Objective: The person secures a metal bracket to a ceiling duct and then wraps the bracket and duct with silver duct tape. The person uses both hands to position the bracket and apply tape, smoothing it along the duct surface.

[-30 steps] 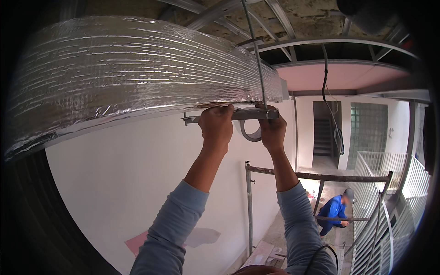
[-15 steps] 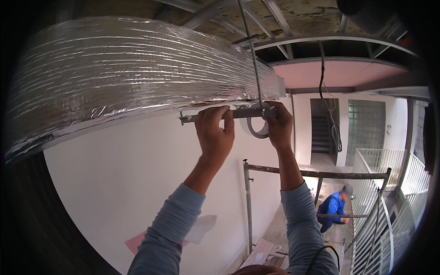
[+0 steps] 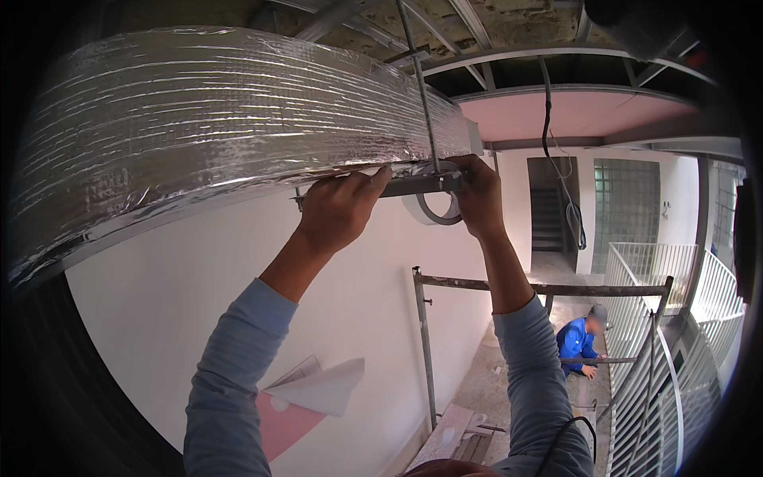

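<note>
A long foil-wrapped duct (image 3: 222,111) runs across the upper left. Under its lower edge lies a metal bracket (image 3: 409,186), hung from a threaded rod (image 3: 421,95). My left hand (image 3: 334,208) has curled fingers on the bracket and the duct's edge, with the fingertips partly hidden. At the bracket's right end my right hand (image 3: 481,195) is closed round the side of a silvery tape roll (image 3: 429,212), which hangs just below the bracket. Whether these fingers also grip the bracket I cannot tell.
Scaffold rail (image 3: 588,291) crosses beyond my arms. A co-worker (image 3: 572,342) in blue crouches on the floor below, beside white railings (image 3: 636,334). A black cable (image 3: 546,111) hangs from metal ceiling framing (image 3: 524,52). Pink and white sheets (image 3: 290,429) are at the lower left.
My left hand has shifted left along the bracket. The view has tilted slightly, so the scene sits higher and further left. The co-worker has reached lower toward the floor.
</note>
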A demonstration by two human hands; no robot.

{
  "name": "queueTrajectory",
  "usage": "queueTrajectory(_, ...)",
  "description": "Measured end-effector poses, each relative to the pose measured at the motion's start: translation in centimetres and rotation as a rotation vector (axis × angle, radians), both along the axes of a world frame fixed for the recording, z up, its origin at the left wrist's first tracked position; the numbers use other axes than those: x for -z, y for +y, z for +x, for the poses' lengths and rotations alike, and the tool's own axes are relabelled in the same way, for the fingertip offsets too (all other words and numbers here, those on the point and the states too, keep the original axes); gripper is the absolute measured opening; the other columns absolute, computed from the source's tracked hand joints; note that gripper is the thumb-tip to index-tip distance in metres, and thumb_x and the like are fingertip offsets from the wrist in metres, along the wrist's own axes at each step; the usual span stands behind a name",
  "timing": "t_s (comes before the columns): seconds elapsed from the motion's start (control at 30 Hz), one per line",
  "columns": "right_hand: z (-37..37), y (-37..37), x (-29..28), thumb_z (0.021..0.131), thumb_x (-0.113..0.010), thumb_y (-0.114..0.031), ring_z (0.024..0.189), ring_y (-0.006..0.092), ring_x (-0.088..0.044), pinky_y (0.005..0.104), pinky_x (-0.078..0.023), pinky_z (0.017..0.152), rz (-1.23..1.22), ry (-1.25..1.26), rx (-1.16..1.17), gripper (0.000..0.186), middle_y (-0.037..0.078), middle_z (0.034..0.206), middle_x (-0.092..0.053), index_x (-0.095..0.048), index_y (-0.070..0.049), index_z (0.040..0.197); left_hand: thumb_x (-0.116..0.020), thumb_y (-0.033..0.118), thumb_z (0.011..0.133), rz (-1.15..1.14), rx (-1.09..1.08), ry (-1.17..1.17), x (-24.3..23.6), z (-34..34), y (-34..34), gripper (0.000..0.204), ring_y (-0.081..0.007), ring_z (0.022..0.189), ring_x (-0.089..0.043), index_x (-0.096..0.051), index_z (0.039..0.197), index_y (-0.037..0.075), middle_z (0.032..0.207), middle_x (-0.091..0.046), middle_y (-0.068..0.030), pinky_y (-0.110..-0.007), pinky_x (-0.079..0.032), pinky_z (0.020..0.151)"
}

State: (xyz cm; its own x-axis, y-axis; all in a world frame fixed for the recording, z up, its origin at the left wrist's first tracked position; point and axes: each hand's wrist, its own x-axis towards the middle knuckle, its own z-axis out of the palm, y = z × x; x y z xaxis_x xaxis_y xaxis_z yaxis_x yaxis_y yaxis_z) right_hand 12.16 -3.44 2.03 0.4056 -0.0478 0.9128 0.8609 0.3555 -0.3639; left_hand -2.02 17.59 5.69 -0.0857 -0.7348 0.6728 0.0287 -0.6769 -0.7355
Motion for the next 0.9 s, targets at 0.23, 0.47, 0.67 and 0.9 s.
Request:
queueTrajectory(0.23, 0.2, 0.1, 0.2, 0.091, -0.069, 0.003, 0.083, 0.0072, -0.066, 0.0234, -0.052, 0.073, 0.021, 0.036, -0.026, 0.019, 0.004, 0.095, -0.074, -0.07, 0.001, 0.11, -0.074, 0.007, 0.084, 0.11, -0.007, -0.064, -0.8, -0.1, -0.6, 0.035, -0.0155, 0.056, -0.061, -0.074, 0.119, 0.01, 0.067, -0.06, -0.0002, -0.032, -0.052, 0.053)
queueTrajectory(0.47, 2.9, 1.7, 1.5, 0.09, -0.069, 0.004, 0.09, 0.0105, -0.068, 0.0265, -0.055, 0.079, 0.041, 0.072, -0.222, 0.022, 0.007, 0.102, -0.074, -0.068, 0.001, 0.112, -0.076, 0.009, 0.084, -0.007, -0.03, -0.044, -0.2, 0.5, -1.1, 0.029, -0.0174, 0.059, -0.066, -0.074, 0.112, 0.011, 0.074, -0.067, -0.0012, -0.031, -0.053, 0.05)
queueTrajectory(0.67, 4.9, 2.6, 2.1, 0.092, -0.07, 0.002, 0.095, 0.0159, -0.07, 0.0327, -0.056, 0.085, -0.011, 0.155, -0.413, 0.021, 0.01, 0.104, -0.073, -0.067, 0.002, 0.112, -0.073, 0.012, 0.087, -0.025, 0.008, -0.1, 0.1, 1.0, -1.7, 0.024, -0.0171, 0.057, -0.066, -0.071, 0.111, 0.008, 0.074, -0.067, -0.0037, -0.03, -0.054, 0.048)
queueTrajectory(0.9, 5.8, 3.0, 2.7, 0.094, -0.069, 0.002, 0.092, 0.0113, -0.067, 0.0292, -0.054, 0.083, 0.14, -0.003, -0.416, 0.014, 0.006, 0.101, -0.072, -0.067, -0.002, 0.107, -0.076, 0.01, 0.089, -0.106, 0.083, -0.102, 0.7, 1.4, -1.5, 0.016, -0.0186, 0.058, -0.068, -0.071, 0.105, 0.008, 0.078, -0.073, -0.0045, -0.029, -0.053, 0.049)
